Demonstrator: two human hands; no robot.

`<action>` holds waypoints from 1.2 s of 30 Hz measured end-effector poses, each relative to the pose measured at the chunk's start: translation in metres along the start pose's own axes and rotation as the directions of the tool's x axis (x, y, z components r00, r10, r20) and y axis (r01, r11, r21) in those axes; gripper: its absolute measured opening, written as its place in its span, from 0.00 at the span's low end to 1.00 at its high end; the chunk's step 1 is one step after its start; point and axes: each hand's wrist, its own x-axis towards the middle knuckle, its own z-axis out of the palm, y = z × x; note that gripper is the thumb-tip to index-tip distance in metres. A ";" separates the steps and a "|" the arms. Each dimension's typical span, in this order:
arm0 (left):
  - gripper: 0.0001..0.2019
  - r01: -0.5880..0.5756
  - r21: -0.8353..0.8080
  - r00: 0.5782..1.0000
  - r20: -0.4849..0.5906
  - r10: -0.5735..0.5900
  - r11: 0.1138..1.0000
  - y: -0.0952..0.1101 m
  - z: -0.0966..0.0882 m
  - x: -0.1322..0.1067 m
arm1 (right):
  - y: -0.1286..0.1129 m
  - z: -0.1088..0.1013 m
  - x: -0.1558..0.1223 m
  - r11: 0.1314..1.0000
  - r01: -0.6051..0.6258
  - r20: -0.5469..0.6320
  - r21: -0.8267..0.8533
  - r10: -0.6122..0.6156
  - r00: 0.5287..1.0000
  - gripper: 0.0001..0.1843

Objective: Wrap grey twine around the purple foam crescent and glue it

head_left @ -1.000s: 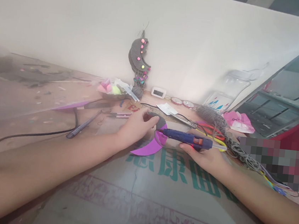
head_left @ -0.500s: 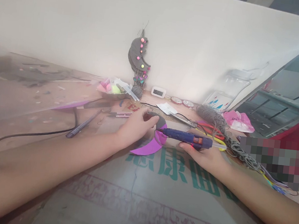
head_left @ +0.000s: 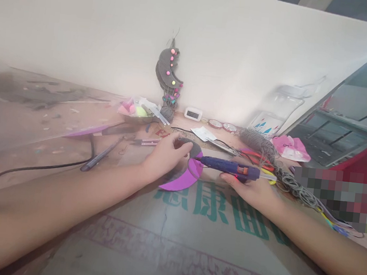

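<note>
In the middle of the head view my left hand point(head_left: 168, 152) pinches a purple crescent shape point(head_left: 180, 181) whose upper part is wrapped in dark grey yarn. Its lower tip is bare purple and points to the left. My right hand point(head_left: 252, 186) grips a dark blue hot glue gun point(head_left: 223, 165), with a small red light glowing near the thumb. A pale glue stick point(head_left: 269, 177) sticks out of the gun's back end. The nozzle touches or nearly touches the crescent where yarn meets purple; I cannot tell which.
A finished-looking grey yarn moon point(head_left: 167, 68) with pompoms leans on the wall. Along the back stand a bowl point(head_left: 136, 116) of pompoms, a white digital clock point(head_left: 193, 113) and a clear jar point(head_left: 276, 110). Grey yarn point(head_left: 299, 189) and red-handled pliers point(head_left: 260, 160) lie right; a black cable point(head_left: 36, 165) runs left.
The whole view has shifted slightly. Both hands, the crescent and the glue gun keep nearly the same positions relative to each other.
</note>
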 end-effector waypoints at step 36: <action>0.11 0.056 0.009 0.998 -0.006 -0.056 0.998 -0.002 0.001 0.003 | 0.007 -0.002 0.003 0.990 -0.091 -0.165 -0.112 0.071 0.984 0.15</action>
